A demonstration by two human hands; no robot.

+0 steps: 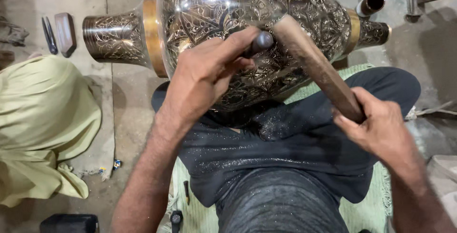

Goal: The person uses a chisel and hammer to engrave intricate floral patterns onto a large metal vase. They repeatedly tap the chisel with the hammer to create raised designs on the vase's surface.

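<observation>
One vase [228, 23], engraved metal, lies sideways across my lap, so its flank faces up. My left hand [204, 76] is closed on one chisel [259, 43], tip pressed to the vase. My right hand [376, 123] grips one wooden mallet [316, 66], its head over the chisel's butt. Two small tools [57, 34] lie on the floor, well apart.

No packages, labels, signs or screens near the engraved vase [247, 28] on my lap; dark boxy thing [69, 223] bottom-left unclear, maybe a case.
</observation>
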